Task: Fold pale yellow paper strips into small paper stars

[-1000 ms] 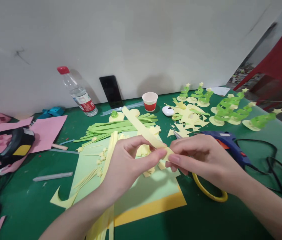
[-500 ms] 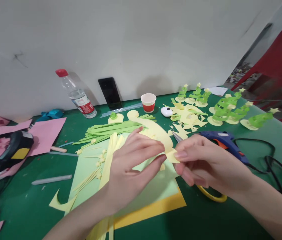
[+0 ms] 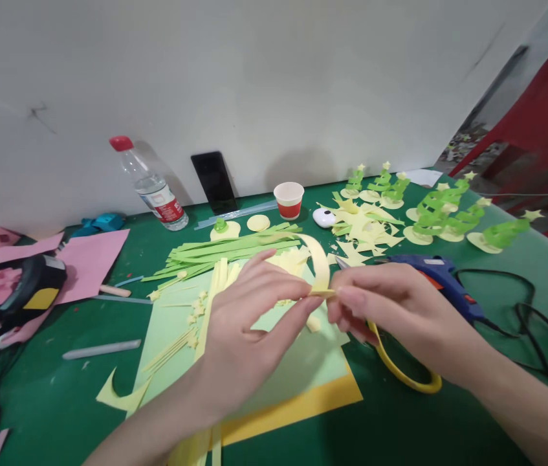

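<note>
A pale yellow paper strip [image 3: 321, 262] is pinched between both hands over the light green sheets. My left hand [image 3: 254, 317] holds it between thumb and fingertips, while my right hand [image 3: 385, 298] pinches its end close by. From my fingers the strip's long part arches up and back toward the green strips. Under my right hand lie scissors with a yellow handle [image 3: 414, 382]; most of the blades are hidden. Pale yellow strips [image 3: 210, 304] and tiny paper stars [image 3: 196, 312] lie on the light green paper [image 3: 303, 375] beside my left hand.
Behind my hands are green paper strips [image 3: 220, 251], paper scraps [image 3: 365, 226], a paper cup [image 3: 288, 202], a phone [image 3: 214, 182] and a bottle [image 3: 157, 194]. At right are a blue glue gun [image 3: 431, 272] with its cord and several green spiral trees [image 3: 441, 213]. Pink paper [image 3: 92, 262] lies left.
The strip's free end has curled from lying flatter into a raised arch. My right hand has shifted slightly left and turned the pinched end edge-on, uncovering more of the scissors' handle.
</note>
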A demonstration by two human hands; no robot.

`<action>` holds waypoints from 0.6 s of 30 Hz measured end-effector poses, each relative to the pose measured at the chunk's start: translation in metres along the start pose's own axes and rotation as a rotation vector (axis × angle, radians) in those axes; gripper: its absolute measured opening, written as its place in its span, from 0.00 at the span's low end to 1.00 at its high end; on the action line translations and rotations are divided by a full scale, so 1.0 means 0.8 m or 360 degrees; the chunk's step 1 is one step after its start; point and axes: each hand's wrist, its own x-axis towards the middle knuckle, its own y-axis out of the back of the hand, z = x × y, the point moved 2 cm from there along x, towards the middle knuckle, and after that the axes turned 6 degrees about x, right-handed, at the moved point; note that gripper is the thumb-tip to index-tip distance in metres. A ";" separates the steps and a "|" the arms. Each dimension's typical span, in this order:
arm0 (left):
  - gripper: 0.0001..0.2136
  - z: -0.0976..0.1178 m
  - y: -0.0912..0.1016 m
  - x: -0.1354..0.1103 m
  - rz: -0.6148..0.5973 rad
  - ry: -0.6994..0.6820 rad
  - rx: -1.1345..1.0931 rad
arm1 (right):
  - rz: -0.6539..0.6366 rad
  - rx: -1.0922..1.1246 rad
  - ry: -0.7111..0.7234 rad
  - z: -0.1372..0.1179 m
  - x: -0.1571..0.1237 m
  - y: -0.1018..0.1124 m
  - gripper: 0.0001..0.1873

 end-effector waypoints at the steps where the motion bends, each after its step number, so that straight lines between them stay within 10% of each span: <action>1: 0.07 0.000 0.000 0.001 -0.0024 0.0111 -0.0099 | 0.0062 -0.0175 0.0141 -0.003 -0.001 -0.001 0.09; 8: 0.07 0.001 -0.003 -0.002 -0.0245 0.0438 -0.0309 | 0.0283 -0.0269 0.0308 -0.010 0.000 -0.002 0.06; 18: 0.10 -0.002 -0.005 0.001 -0.0308 0.0233 -0.0142 | 0.0326 0.0306 -0.0064 0.009 0.001 -0.002 0.08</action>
